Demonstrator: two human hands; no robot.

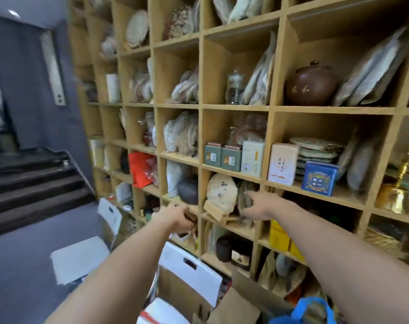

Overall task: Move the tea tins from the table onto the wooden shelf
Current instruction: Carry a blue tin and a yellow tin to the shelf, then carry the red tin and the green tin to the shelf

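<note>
The wooden shelf [236,108] fills the view, divided into square compartments. In one middle compartment stand two green tea tins [223,156] and a pale tin [252,159]. In the compartment to its right are a white tin [283,164] and a blue tin [319,178]. My right hand [260,205] is one row below them, fingers apart and empty, in front of a round tea cake [221,189] on a stand. My left hand [176,218] is curled at the shelf edge further left; blur hides whether it holds anything. The table is out of view.
White folding chairs [191,267] and open cardboard boxes [234,307] stand below my arms against the shelf. A blue bag [308,311] is at the bottom right. A brown clay jar [312,84] and wrapped tea cakes fill the upper compartments. Dark stairs [35,183] rise at the left.
</note>
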